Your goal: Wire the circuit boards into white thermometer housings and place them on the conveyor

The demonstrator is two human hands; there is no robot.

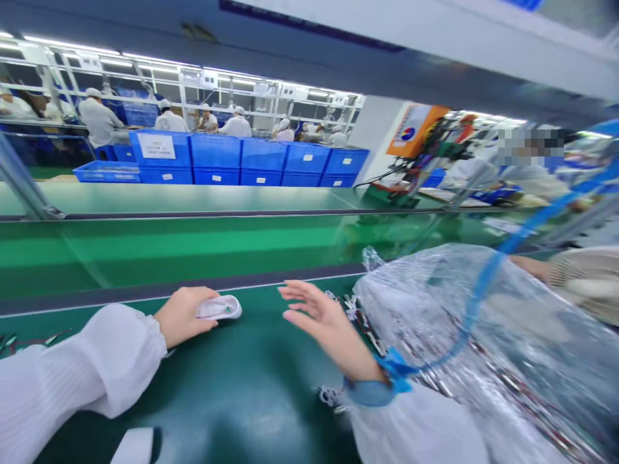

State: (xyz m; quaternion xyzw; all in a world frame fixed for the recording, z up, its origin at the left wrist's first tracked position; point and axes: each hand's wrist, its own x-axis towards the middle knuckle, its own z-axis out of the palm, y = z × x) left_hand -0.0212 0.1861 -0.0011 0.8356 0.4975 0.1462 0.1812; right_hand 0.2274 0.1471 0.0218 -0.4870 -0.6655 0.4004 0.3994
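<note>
My left hand point(186, 316) grips a small white oval plastic housing point(220, 307) by its near end, just above the green work surface point(251, 386). Something small and green shows inside the housing's hollow. To its right, my right hand point(319, 316) is raised with fingers spread and holds nothing. A blue wrist strap point(370, 392) with a coiled blue cord point(488, 274) is on my right wrist. Beside that hand lies a clear plastic bag point(435, 296) with many thin wired parts in and around it.
Small metal-looking parts point(329, 396) lie near my right wrist. A white piece point(135, 446) sits at the bottom edge, and wired parts point(29, 341) at the far left. Beyond runs a green conveyor belt point(193, 245), with blue bins point(215, 151) behind it. A shelf point(309, 58) hangs overhead.
</note>
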